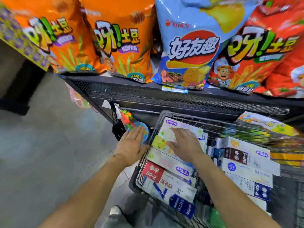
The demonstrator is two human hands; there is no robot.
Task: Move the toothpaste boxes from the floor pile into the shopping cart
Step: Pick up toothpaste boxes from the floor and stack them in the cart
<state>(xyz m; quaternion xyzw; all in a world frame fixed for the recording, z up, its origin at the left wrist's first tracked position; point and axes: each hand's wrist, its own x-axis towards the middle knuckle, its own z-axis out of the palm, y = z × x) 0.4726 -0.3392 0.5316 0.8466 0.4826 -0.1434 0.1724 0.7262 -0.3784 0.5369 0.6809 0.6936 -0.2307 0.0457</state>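
My right hand (pixel 184 143) lies flat, fingers spread, grip apart, on the top toothpaste boxes (pixel 171 162) stacked in the shopping cart (pixel 144 162); my left hand (pixel 133 145) hovers flat and empty just outside the cart's rim; more boxes fill the cart alongside; snack bags (pixel 189 46) crowd the shelf (pixel 148 89) above.

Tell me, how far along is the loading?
Well along: many toothpaste boxes already fill the shopping cart. The right hand lies flat on the top box; the left hand is open and empty outside the cart. The floor pile is out of view.
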